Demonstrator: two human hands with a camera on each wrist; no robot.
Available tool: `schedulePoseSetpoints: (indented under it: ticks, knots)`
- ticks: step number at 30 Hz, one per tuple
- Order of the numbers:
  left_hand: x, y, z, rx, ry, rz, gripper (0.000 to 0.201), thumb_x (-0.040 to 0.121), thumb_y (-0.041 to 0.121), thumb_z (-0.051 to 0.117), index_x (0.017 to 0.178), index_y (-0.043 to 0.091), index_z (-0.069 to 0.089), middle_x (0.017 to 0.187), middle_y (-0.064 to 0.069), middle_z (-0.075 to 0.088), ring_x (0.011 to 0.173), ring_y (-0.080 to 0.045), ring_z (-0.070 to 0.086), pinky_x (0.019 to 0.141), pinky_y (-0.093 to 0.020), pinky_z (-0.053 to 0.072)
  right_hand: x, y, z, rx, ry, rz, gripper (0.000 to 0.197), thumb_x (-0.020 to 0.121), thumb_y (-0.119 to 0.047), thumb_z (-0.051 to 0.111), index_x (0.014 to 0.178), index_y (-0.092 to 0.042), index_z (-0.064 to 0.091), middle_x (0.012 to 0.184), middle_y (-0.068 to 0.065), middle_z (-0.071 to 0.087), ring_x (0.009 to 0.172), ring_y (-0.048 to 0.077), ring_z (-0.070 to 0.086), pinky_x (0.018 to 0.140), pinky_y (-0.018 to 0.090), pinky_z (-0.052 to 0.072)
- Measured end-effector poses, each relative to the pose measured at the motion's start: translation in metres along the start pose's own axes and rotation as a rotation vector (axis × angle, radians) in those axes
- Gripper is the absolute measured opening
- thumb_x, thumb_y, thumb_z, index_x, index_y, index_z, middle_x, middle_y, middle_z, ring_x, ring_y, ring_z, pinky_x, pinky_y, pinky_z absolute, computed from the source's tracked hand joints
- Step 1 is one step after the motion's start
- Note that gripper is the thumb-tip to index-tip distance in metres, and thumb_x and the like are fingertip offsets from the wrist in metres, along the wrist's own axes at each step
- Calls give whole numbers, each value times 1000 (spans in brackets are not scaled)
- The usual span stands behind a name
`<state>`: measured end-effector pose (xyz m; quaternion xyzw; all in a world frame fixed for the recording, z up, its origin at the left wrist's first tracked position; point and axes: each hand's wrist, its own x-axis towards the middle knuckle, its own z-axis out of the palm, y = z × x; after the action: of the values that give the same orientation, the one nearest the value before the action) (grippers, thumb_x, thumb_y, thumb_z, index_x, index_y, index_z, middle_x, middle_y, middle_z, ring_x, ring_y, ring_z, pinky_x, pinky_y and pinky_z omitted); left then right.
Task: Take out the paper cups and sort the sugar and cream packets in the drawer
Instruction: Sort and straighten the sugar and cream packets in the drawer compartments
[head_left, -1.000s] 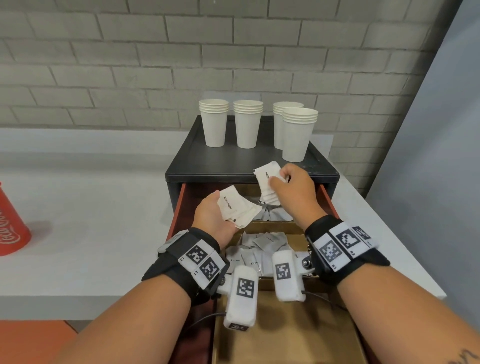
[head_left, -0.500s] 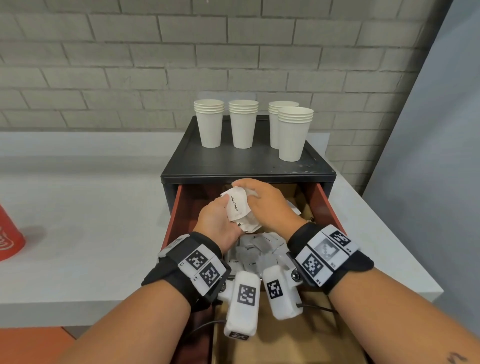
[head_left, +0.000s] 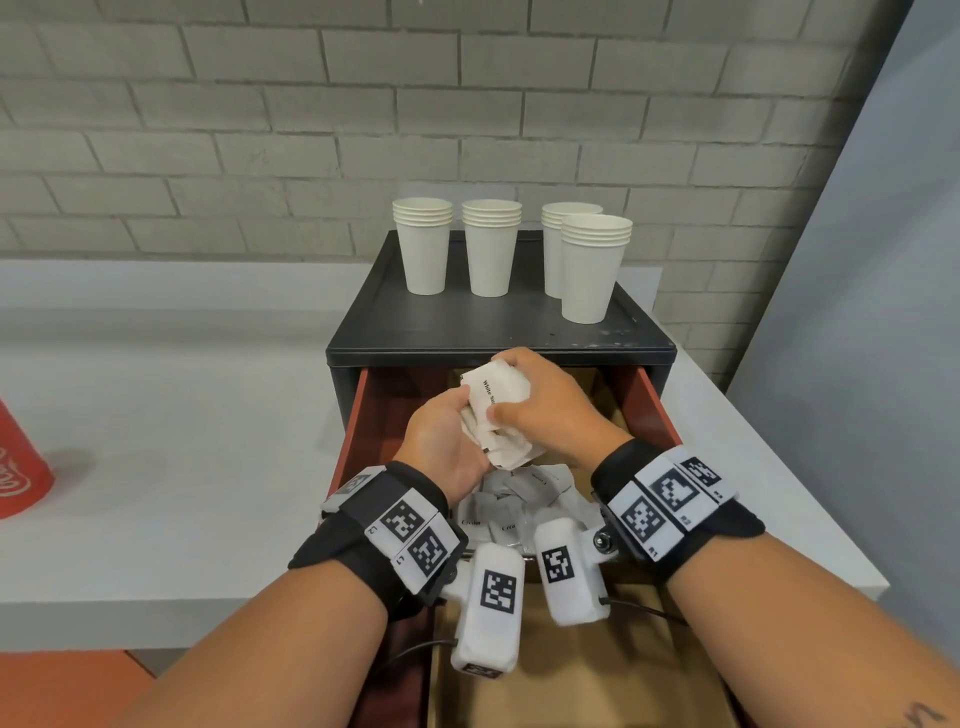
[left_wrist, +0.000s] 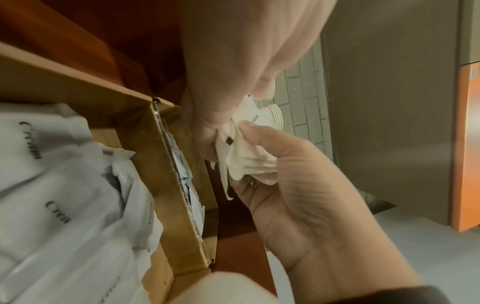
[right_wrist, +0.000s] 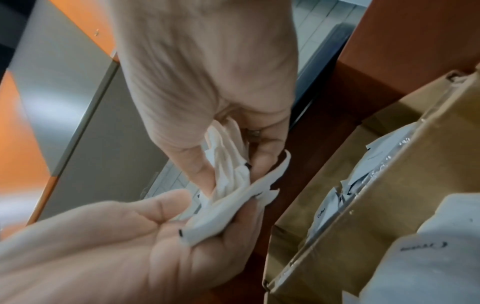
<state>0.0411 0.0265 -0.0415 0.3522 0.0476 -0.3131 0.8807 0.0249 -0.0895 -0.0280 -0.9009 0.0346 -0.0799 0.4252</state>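
Observation:
Both hands meet over the open red drawer (head_left: 649, 410) and hold one bundle of white sugar packets (head_left: 493, 395). My left hand (head_left: 462, 415) grips the bundle from the left and below. From the right, my right hand (head_left: 519, 384) wraps it, thumb on the front. In the left wrist view the packets (left_wrist: 244, 158) fan out between thumb and fingers. The right wrist view shows the same packets (right_wrist: 233, 185) pinched by both hands. Cream packets (head_left: 519, 506) lie in a cardboard compartment (left_wrist: 168, 164) below. Several stacks of paper cups (head_left: 491, 249) stand on the black cabinet top (head_left: 467, 327).
The drawer's nearest cardboard compartment (head_left: 571, 675) lies below my wrists. A grey counter (head_left: 182, 415) spreads to the left, with a red cup (head_left: 15, 462) at its far left edge. A brick wall (head_left: 311, 130) stands behind and a grey panel (head_left: 857, 312) to the right.
A second ago each hand held its own packets apart. The hands have come together and the packets now form one bundle held by both.

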Motion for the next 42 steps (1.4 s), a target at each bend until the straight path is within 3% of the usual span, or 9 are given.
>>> schedulePoseSetpoints:
  ticks: [3, 6, 10, 17, 23, 27, 30, 36, 42]
  knots:
    - [-2, 1, 4, 74, 34, 47, 49, 90, -10, 20, 127, 4, 50, 119, -22, 59, 100, -37, 60, 75, -54, 53, 0, 0, -8, 118, 49, 25, 47, 81, -7, 67, 122, -21, 49, 111, -5, 49, 105, 17, 50, 77, 25, 46]
    - [0, 2, 5, 112, 180, 87, 65, 85, -22, 16, 134, 9, 45, 132, -21, 48, 116, -41, 50, 85, -58, 44, 1, 1, -20, 268, 118, 78, 46, 84, -3, 64, 123, -21, 48, 113, -5, 47, 106, 18, 51, 73, 26, 52]
    - [-1, 6, 5, 164, 275, 91, 69, 86, -24, 18, 135, 15, 47, 137, -18, 45, 123, -36, 46, 88, -53, 45, -1, 3, -31, 315, 99, 145, 47, 86, 0, 61, 124, -22, 46, 116, -3, 45, 103, 19, 51, 58, 19, 52]
    - [1, 0, 3, 209, 192, 105, 72, 82, -25, 14, 135, 16, 41, 134, -19, 45, 120, -39, 47, 96, -62, 40, -1, 2, -14, 229, -115, 131, 38, 85, 3, 55, 113, -24, 51, 115, 5, 54, 104, 25, 55, 62, 29, 57]
    - [2, -2, 1, 238, 126, 103, 71, 85, -26, 22, 140, 16, 35, 133, -18, 44, 122, -43, 46, 95, -67, 38, -3, 1, -10, 103, -105, 86, 35, 82, -6, 64, 113, -20, 53, 111, 2, 59, 103, 20, 57, 74, 31, 53]
    - [1, 1, 3, 230, 158, 117, 64, 89, -22, 28, 140, 16, 36, 140, -16, 43, 125, -39, 45, 91, -56, 46, 0, 2, -17, 108, 11, 127, 45, 87, -3, 59, 129, -16, 48, 124, 7, 55, 112, 25, 53, 88, 38, 52]
    - [0, 4, 3, 224, 177, 130, 62, 91, -19, 33, 143, 15, 34, 141, -15, 45, 125, -36, 47, 88, -50, 47, 1, 1, -23, 122, 55, 169, 42, 90, -1, 54, 130, -12, 46, 120, 8, 52, 111, 26, 51, 95, 42, 49]
    - [2, 2, -1, 308, 87, 129, 50, 89, -16, 42, 132, 9, 48, 128, -17, 56, 111, -34, 59, 84, -45, 54, -2, -5, -17, 430, -101, 329, 35, 95, -14, 46, 129, -19, 44, 124, 11, 52, 108, 29, 54, 70, 30, 51]
    - [2, -1, -4, 387, 113, 129, 53, 81, -14, 57, 130, 7, 50, 126, -19, 58, 105, -33, 63, 73, -40, 59, -1, 2, -8, 339, -85, 199, 37, 81, -15, 71, 112, -17, 52, 109, 4, 61, 102, 22, 60, 86, 37, 54]
